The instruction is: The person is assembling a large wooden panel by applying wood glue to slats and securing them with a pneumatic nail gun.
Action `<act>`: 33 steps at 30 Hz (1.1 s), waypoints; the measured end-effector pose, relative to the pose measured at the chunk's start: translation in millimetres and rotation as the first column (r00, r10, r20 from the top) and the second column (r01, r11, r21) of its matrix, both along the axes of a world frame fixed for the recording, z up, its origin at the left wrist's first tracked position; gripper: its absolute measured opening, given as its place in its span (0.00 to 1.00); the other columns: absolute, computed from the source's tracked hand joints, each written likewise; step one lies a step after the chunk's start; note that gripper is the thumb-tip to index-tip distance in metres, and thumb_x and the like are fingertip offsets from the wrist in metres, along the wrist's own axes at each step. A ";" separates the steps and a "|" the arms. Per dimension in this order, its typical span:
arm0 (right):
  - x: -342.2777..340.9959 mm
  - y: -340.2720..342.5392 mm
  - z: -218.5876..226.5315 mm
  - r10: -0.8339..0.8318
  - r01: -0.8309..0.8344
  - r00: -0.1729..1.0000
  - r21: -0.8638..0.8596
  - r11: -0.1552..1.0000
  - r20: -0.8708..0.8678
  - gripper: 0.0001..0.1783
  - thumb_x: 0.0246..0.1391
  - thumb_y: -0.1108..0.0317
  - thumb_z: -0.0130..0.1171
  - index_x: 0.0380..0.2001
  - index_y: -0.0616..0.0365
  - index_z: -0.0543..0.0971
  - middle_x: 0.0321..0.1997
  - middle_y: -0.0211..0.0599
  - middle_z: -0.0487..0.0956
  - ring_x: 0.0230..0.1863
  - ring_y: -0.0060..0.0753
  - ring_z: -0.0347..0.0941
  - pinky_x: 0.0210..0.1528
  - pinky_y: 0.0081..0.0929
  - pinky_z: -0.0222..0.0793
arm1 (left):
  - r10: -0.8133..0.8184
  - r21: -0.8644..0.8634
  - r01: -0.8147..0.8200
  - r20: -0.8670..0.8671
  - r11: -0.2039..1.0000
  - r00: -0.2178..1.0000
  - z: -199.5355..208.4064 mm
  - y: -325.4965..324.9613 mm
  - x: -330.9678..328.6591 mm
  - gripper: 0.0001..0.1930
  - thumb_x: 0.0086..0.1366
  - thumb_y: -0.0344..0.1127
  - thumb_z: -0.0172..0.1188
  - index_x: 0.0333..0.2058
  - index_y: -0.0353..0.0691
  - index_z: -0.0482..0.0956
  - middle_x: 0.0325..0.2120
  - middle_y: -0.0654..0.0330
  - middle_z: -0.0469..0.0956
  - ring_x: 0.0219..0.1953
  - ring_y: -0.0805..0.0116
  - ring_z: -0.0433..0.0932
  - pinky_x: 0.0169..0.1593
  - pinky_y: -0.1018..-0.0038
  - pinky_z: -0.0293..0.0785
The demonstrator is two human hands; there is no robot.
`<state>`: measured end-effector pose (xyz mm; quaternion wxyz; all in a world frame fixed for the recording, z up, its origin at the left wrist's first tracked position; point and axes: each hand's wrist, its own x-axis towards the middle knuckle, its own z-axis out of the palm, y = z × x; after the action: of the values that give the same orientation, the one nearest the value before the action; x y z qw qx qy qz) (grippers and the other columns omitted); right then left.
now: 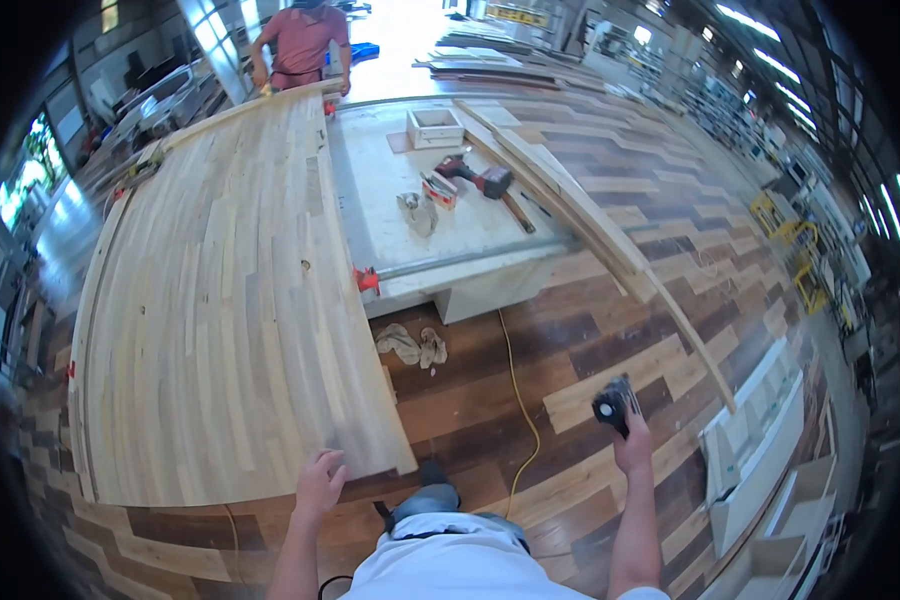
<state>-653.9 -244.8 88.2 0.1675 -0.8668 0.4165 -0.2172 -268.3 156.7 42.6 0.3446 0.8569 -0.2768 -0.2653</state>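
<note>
Head view: the right hand (634, 447) grasps a dark handheld tool (613, 404), which could snag the yellow cord (535, 428) leftward if swung low, while the left hand (320, 482), apparently empty, loosely curled, is by the near edge of the wooden panel (220, 300), with moving room above the floor (462, 400) between.

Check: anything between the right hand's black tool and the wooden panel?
Nothing visible blocks the black tool in the right hand from the wooden panel; the yellow cord between them lies on the floor.
</note>
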 end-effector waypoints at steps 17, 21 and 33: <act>497.2 -322.5 -73.0 0.482 -0.493 0.750 0.102 0.864 -0.453 0.36 0.50 0.72 0.51 0.65 0.40 0.63 0.41 0.51 0.74 0.43 0.55 0.75 0.44 0.47 0.72 | 0.962 0.028 -0.983 0.200 0.181 0.183 -85.7 5.1 -193.4 0.16 0.60 0.30 0.56 0.46 0.32 0.76 0.35 0.58 0.78 0.38 0.66 0.75 0.45 0.70 0.72; 513.8 -350.2 -116.6 0.503 -0.520 0.717 0.112 0.847 -0.483 0.37 0.50 0.72 0.53 0.65 0.42 0.61 0.43 0.50 0.72 0.44 0.53 0.74 0.43 0.46 0.72 | 0.963 0.171 -0.985 -0.261 -0.024 -0.069 -109.2 -55.4 -350.0 0.18 0.66 0.43 0.55 0.50 0.39 0.73 0.46 0.52 0.75 0.47 0.57 0.74 0.50 0.63 0.71; 643.5 -282.6 -136.6 0.675 -0.687 0.727 -0.143 0.713 -0.126 0.36 0.45 0.63 0.61 0.60 0.54 0.66 0.57 0.60 0.66 0.55 0.61 0.67 0.57 0.44 0.66 | 0.755 0.438 -0.875 -0.497 -0.207 -0.427 -70.1 -199.9 -446.1 0.25 0.67 0.48 0.54 0.56 0.40 0.66 0.48 0.53 0.72 0.47 0.60 0.72 0.49 0.65 0.72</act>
<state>-10.4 -527.4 -48.4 0.1435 -0.9770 0.0519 -0.1490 -714.4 -43.2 -27.5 0.5565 0.5449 0.6104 -0.1438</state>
